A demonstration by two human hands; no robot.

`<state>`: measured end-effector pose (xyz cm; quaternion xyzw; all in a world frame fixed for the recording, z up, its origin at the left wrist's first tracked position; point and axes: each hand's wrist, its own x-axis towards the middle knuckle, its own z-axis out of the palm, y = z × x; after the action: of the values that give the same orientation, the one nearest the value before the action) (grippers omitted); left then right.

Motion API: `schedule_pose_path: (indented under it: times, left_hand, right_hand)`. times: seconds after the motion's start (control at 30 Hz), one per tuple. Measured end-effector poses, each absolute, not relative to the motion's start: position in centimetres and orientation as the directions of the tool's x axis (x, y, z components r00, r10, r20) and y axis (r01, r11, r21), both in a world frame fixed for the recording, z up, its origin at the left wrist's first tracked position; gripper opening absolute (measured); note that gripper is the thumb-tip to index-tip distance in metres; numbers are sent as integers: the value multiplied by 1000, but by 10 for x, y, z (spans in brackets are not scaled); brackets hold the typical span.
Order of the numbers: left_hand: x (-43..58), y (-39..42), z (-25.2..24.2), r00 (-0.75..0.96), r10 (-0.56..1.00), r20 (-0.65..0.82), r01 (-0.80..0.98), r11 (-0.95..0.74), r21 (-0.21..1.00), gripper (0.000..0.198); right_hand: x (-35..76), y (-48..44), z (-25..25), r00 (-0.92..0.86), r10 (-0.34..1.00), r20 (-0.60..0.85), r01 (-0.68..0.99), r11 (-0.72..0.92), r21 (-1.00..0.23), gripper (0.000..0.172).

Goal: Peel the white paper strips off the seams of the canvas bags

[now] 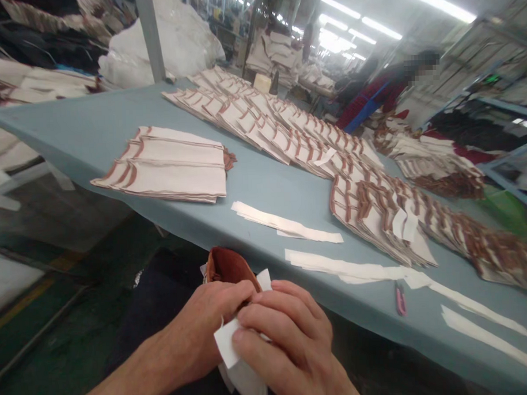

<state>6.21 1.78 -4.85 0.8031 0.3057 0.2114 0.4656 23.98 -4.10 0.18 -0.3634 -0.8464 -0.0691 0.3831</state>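
Observation:
My left hand (202, 320) is closed on a brown leather-like piece (231, 266), which curls open above my fingers. My right hand (289, 335) lies against it, fingers bent and pressed together over a white fabric strip (226, 344). One end of white material sticks out between the hands, and more hangs below the right palm. The fingertips meet in the middle, so the exact grip is partly hidden. Both hands are in front of the table's near edge, above my lap.
A blue-green table (263, 189) bears a stack of cream pieces with brown edging (180, 166), long rows of similar pieces (265, 122), loose white strips (285, 222) and pink-handled snips (400, 301). A person (372, 98) is beyond the table.

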Motion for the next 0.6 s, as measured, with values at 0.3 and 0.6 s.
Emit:
schedule_pose_path:
  times: [0.3, 0.6]
  left_hand:
    - [38, 24, -33, 623, 780, -58, 266, -142, 953, 42]
    - [24, 30, -20, 598, 781, -179, 201, 69, 977, 50]
  right_hand:
    - [253, -40, -20, -403, 489, 774, 714, 697, -68, 33]
    - [258, -68, 8, 134, 990, -37, -26, -33, -999, 43]
